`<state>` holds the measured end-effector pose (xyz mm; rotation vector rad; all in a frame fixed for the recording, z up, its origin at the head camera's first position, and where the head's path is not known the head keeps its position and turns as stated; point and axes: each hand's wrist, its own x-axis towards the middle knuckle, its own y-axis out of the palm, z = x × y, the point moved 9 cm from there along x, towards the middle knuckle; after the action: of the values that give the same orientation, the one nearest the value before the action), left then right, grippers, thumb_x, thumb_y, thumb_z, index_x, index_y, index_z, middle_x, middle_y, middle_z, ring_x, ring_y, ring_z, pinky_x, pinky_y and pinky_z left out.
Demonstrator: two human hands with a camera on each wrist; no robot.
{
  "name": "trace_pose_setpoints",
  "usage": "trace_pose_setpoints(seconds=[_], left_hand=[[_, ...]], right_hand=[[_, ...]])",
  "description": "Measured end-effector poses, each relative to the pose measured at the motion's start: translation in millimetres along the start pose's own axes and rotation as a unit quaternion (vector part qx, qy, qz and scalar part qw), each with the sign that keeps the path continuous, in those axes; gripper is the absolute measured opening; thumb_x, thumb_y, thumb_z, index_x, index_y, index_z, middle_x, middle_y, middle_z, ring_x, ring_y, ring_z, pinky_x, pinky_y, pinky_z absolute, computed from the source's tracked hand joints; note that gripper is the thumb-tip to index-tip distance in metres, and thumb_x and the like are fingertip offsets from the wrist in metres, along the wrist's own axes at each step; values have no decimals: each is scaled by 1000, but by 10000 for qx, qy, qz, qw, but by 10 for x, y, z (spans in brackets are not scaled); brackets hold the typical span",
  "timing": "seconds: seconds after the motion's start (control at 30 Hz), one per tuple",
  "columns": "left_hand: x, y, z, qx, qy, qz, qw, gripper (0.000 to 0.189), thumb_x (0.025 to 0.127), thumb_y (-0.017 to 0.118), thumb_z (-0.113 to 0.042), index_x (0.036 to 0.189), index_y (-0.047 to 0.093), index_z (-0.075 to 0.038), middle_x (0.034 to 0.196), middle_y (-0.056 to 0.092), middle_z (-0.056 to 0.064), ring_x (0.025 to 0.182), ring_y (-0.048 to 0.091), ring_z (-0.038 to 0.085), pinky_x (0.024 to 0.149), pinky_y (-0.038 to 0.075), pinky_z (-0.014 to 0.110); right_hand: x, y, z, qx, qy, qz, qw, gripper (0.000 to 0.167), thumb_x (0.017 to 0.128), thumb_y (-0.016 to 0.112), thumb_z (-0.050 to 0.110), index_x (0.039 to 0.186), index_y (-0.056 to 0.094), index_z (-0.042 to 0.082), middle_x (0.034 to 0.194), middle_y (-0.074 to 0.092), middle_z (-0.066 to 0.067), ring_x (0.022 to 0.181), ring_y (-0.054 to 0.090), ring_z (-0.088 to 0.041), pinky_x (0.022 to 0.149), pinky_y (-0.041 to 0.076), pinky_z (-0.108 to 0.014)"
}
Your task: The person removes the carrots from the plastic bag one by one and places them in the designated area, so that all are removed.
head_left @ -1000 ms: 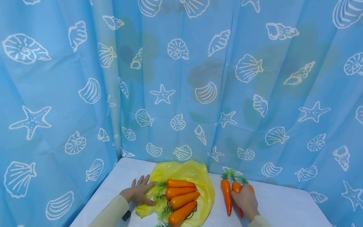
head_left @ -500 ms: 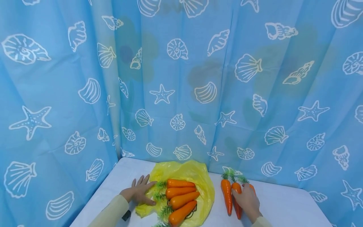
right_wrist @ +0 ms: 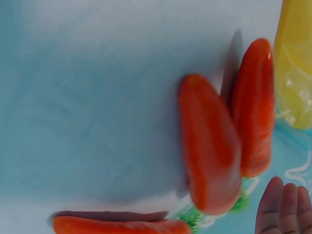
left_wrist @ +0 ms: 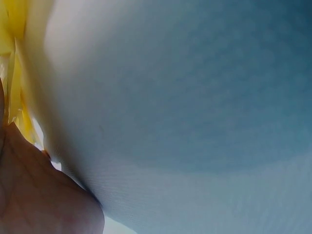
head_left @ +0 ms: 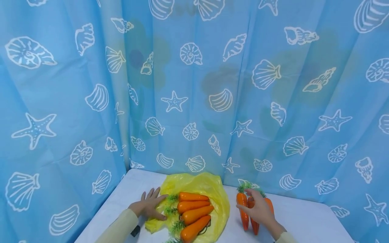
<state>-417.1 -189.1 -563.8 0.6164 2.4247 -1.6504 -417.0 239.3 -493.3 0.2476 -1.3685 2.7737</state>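
Note:
In the head view my left hand [head_left: 149, 205] rests with spread fingers on the left edge of a crumpled yellow plastic bag [head_left: 223, 209]. Several orange carrots [head_left: 197, 214] with green tops lie in a row on that bag. My right hand [head_left: 259, 208] is over three more carrots to the right, thumb and fingers apart, holding nothing. It partly covers the middle carrot [head_left: 254, 225], which lies close beside the left carrot [head_left: 242, 206]. The third carrot [right_wrist: 122, 225] lies apart from these two in the right wrist view, where straight fingertips [right_wrist: 285, 207] show at the lower right.
A white table [head_left: 304, 219] bears everything. Behind and to the left hangs a blue curtain [head_left: 194, 148] with white shell prints. A small dark object [head_left: 135, 231] lies by my left wrist. Blurred pale cloth fills most of the left wrist view.
My right hand has let go of the middle carrot, opened its fingers and shifted slightly left and up. That carrot has moved left, closer to the left one. My left hand has stayed put.

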Motion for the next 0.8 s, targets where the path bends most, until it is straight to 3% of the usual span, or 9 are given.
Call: trace_pose_setpoints(seconds=[0.17,0.3,0.53,0.67,0.8], left_hand=[[-13,-15,-31,49,39,-37,10000,100,69,74,-72,152,37,-29,166,9,16,152,2,44,119,-4,66],[-7,-40,-33,81,42,-128,9999,98,69,75,-70,151,39,-29,166,11,15,152,4,43,119,-2,66],[17,-39,-31,54,22,-147,9999,98,69,75,-70,151,39,-29,166,11,15,152,4,43,119,-3,67],[2,-35,-27,22,9,-126,9999,98,69,75,-70,151,39,-30,166,11,15,152,4,43,119,-3,67],[-21,-49,-35,-8,37,-101,9999,98,69,75,-69,151,39,-29,166,11,15,152,3,43,119,-3,66]], right_hand=[[-49,107,111,141,-7,391,9991,84,70,83,56,139,51,19,137,54,-8,113,57,-25,91,55,-52],[-52,162,240,175,-285,453,9984,79,72,85,50,138,52,21,140,54,-6,122,55,-29,97,51,-58],[-112,258,480,509,-740,741,9932,73,74,86,43,135,55,18,131,59,-9,113,57,-30,88,54,-47],[-165,393,564,642,-846,1185,9873,73,75,85,42,135,54,15,130,58,-10,110,56,-29,79,53,-39],[-215,507,628,673,-938,1561,9810,74,76,84,45,136,53,15,131,57,-9,110,55,-27,80,53,-41]])
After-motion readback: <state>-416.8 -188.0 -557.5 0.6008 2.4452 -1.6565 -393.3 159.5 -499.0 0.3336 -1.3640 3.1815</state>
